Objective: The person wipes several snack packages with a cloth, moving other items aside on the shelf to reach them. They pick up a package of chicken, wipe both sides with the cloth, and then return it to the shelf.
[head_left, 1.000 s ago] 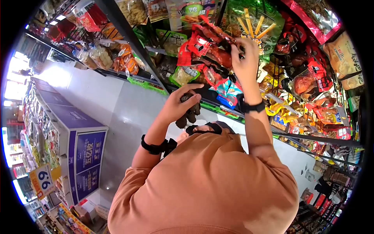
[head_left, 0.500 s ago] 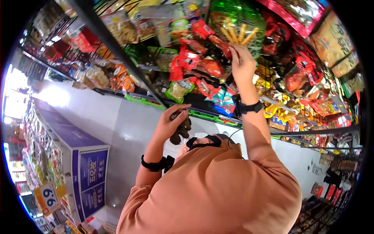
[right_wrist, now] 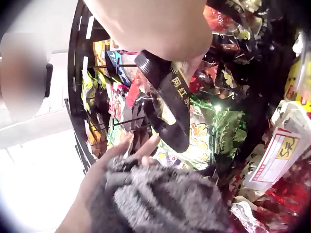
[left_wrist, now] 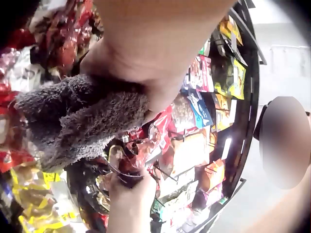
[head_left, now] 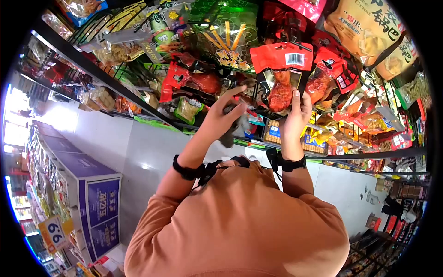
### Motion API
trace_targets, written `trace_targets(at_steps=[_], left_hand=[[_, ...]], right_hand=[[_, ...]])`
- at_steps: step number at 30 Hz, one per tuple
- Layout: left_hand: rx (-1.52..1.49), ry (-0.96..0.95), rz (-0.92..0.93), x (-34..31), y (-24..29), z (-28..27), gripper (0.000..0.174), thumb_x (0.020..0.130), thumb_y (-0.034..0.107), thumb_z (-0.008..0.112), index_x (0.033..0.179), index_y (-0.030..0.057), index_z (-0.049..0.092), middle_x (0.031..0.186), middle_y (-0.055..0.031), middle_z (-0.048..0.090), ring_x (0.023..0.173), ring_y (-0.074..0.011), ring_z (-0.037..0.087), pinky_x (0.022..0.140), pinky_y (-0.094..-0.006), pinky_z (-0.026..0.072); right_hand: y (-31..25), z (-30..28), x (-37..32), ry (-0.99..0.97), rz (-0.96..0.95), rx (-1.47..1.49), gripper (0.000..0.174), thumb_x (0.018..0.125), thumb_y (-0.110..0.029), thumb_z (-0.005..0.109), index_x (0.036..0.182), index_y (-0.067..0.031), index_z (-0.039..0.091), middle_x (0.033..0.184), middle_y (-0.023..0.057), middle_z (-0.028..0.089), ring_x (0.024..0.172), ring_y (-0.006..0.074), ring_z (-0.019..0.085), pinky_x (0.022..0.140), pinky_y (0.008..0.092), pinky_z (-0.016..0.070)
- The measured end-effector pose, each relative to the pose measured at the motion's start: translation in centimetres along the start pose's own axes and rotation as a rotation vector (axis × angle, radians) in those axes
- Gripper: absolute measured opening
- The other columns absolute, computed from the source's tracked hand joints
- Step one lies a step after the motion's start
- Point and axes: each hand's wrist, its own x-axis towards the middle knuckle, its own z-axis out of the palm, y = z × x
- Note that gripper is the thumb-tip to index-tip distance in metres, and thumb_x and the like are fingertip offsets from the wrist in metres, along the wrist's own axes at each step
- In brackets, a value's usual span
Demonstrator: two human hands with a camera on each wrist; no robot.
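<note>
My right hand [head_left: 297, 115] pinches a red-and-black snack packet [head_left: 280, 91] by its lower right edge, thumb in front. Dark reddish meat shows through the packet's clear window, and a barcode sits on its red top. In the right wrist view the packet's black back [right_wrist: 177, 109] faces the camera. Just left of the packet, my left hand [head_left: 222, 117] holds a dark grey fluffy cloth [left_wrist: 82, 121] between thumb and fingers. The cloth [right_wrist: 165, 199] bunches up under the left hand's fingertips in the right wrist view.
Packed racks surround both hands: a green bag with stick snacks [head_left: 226, 41], red meat packets [head_left: 200, 83], a yellow rice-crust bag [head_left: 364, 32]. A dark shelf edge [head_left: 360, 161] runs below. A purple-sided display stand [head_left: 102, 203] stands across the aisle on the left.
My right hand has come down and back from among the meat packets and now holds one packet upright. My left hand has moved up and right with the cloth, close to it. The view has shifted right.
</note>
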Motion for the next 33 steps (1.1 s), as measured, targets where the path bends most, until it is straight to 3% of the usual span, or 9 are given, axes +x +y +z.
trace_targets(at_steps=[2,5,9,12,13,23,28,29,33], left_hand=[[-0.005,-0.008,0.025,1.7,0.0,2.2,0.043,0.094,0.017,0.061,0.134,0.0041,0.051,0.088,-0.0021,0.063,0.082,-0.0070,0.052,0.077,-0.0224,0.0434],[0.185,0.044,0.119,3.3,-1.1,3.9,0.028,0.093,0.018,0.064,0.111,-0.0031,0.063,0.091,-0.0032,0.064,0.087,-0.0080,0.054,0.080,-0.0250,0.0452],[0.173,0.116,0.016,3.7,0.7,4.8,0.030,0.091,0.024,0.066,0.102,-0.0042,0.067,0.102,-0.0131,0.068,0.093,-0.0160,0.061,0.086,-0.0293,0.0469],[0.262,0.161,0.098,4.0,1.5,5.3,0.029,0.091,0.023,0.066,0.102,-0.0048,0.065,0.098,-0.0117,0.068,0.089,-0.0147,0.061,0.085,-0.0292,0.0470],[0.220,0.159,0.136,4.1,2.3,5.6,0.027,0.092,0.019,0.064,0.101,-0.0064,0.063,0.090,-0.0053,0.064,0.087,-0.0098,0.055,0.080,-0.0258,0.0452],[0.199,0.272,0.101,4.5,2.0,5.6,0.030,0.093,0.023,0.064,0.106,-0.0041,0.062,0.094,-0.0098,0.066,0.088,-0.0126,0.059,0.082,-0.0273,0.0465],[0.187,0.245,0.071,5.3,1.5,5.1,0.033,0.092,0.025,0.064,0.106,-0.0045,0.063,0.096,-0.0107,0.067,0.090,-0.0138,0.060,0.084,-0.0280,0.0459],[0.186,0.237,0.076,5.4,1.4,5.1,0.033,0.092,0.025,0.064,0.106,-0.0045,0.063,0.096,-0.0107,0.067,0.090,-0.0138,0.060,0.084,-0.0280,0.0459],[0.154,0.225,0.110,5.6,1.6,4.8,0.033,0.092,0.025,0.065,0.104,-0.0053,0.062,0.095,-0.0076,0.065,0.090,-0.0121,0.057,0.084,-0.0268,0.0445]], right_hand=[[-0.3,-0.7,0.3,-0.035,0.029,0.008,0.010,0.096,-0.011,0.060,0.099,-0.0015,0.062,0.096,0.0039,0.068,0.085,0.0071,0.058,0.082,0.0230,0.0449],[-0.7,-1.2,1.0,-0.053,-0.029,-0.073,0.010,0.097,-0.010,0.059,0.099,-0.0002,0.062,0.095,0.0029,0.067,0.083,0.0050,0.056,0.077,0.0210,0.0442],[-1.5,-2.1,1.7,-0.093,-0.013,-0.174,0.011,0.097,-0.011,0.059,0.098,-0.0004,0.061,0.086,-0.0014,0.062,0.075,0.0027,0.049,0.069,0.0187,0.0400],[-1.6,-2.1,2.0,-0.091,-0.027,-0.125,0.010,0.097,-0.011,0.059,0.097,-0.0010,0.061,0.084,-0.0026,0.060,0.071,0.0011,0.046,0.065,0.0177,0.0372],[-1.7,-2.1,2.2,-0.077,-0.027,-0.118,0.008,0.096,-0.009,0.059,0.092,-0.0021,0.059,0.081,-0.0044,0.058,0.068,-0.0002,0.043,0.061,0.0170,0.0342],[-1.5,-2.4,2.4,-0.171,-0.083,-0.259,0.006,0.092,-0.002,0.060,0.088,-0.0020,0.056,0.085,0.0002,0.058,0.076,0.0048,0.047,0.070,0.0207,0.0397],[-1.0,-2.0,1.8,-0.147,-0.097,-0.287,0.007,0.094,-0.005,0.061,0.091,-0.0024,0.055,0.086,-0.0005,0.058,0.074,0.0039,0.047,0.067,0.0198,0.0401],[-0.9,-1.4,1.8,-0.107,-0.155,-0.294,0.012,0.096,-0.009,0.061,0.087,-0.0051,0.054,0.074,-0.0060,0.050,0.063,0.0011,0.040,0.055,0.0181,0.0318],[-1.2,-0.9,1.3,-0.052,-0.205,-0.308,0.012,0.096,-0.009,0.060,0.087,-0.0047,0.054,0.074,-0.0055,0.051,0.064,0.0015,0.041,0.056,0.0185,0.0329]])
